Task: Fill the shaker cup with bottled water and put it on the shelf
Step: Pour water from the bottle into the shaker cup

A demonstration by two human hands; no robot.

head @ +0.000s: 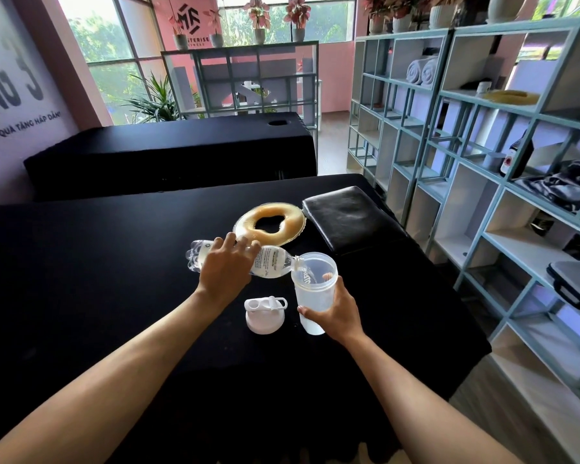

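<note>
On the black table (114,262), my left grip (223,272) clamping tilted water bottle (268,262), right grip (335,309) clasping shaker cup (312,289), white lid (265,314) just beside, gel ring (270,224) behind.

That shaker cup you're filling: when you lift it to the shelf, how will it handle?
Shaker cup looks like thin translucent plastic, so probably light but growing heavier with water. Its lid lies off on the table, so tilting likely spills. Tall and narrow, it may tip.

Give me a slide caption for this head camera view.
Left hand tips water bottle into shaker cup held by right hand.
</note>
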